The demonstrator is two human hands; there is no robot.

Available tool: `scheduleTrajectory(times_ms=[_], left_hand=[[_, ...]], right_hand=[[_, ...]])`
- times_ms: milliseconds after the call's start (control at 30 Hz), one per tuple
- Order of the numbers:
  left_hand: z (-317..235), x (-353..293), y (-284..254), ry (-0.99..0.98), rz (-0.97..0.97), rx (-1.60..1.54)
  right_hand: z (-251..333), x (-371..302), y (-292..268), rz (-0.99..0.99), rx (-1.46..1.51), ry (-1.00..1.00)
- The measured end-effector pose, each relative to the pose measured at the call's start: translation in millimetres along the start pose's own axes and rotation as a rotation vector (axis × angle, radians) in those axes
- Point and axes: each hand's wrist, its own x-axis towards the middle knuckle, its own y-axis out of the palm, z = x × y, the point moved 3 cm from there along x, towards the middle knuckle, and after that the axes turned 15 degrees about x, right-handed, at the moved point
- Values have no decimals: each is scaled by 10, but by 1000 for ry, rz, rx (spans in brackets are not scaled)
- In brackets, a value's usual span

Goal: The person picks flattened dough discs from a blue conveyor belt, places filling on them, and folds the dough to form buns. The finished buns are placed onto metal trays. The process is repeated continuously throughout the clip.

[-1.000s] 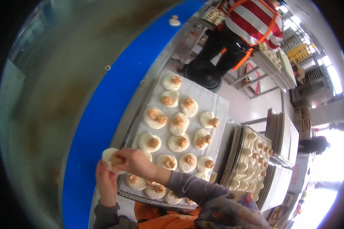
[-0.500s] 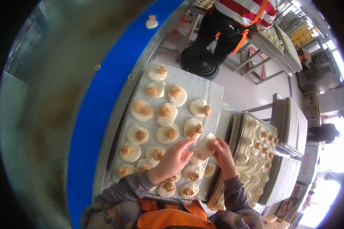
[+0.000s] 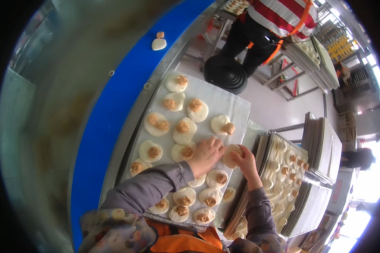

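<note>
My right hand (image 3: 246, 162) pinches a round dough wrapper (image 3: 229, 156) with brown filling, raised at the right edge of a pale tray (image 3: 236, 106). My left hand (image 3: 207, 154) reaches across the tray, its fingers curled down close beside that wrapper. Whatever lies under those fingers is hidden. Several flat dough wrappers (image 3: 192, 134) with lumps of brown filling cover the tray in loose rows. My left forearm hides some of them.
Along the left runs a blue conveyor belt (image 3: 108, 101) carrying one dough piece (image 3: 158, 44) with filling. To the right stand a tray of shaped dough pieces (image 3: 276, 185) and stacked trays (image 3: 325, 145). Beyond are a black stool (image 3: 225, 74) and a person in stripes (image 3: 278, 17).
My left hand has moved forward and right, and its fingers have curled over a spot where a filled wrapper lay. The right hand has lifted slightly with its wrapper. The belt's dough piece has moved nearer.
</note>
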Motion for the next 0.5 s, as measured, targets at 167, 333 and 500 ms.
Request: scheduleTrajectory(times_ms=[167,333,500], left_hand=[[181,-36,105,-55,7,-161],[286,-117,103,-182,-25,-128],[159,-169,124,-160,2,2]], right_hand=[[6,56,-60,-18,315,130],[19,55,142,-13,-362,-285],[-27,54,187,-95,-706,-558]])
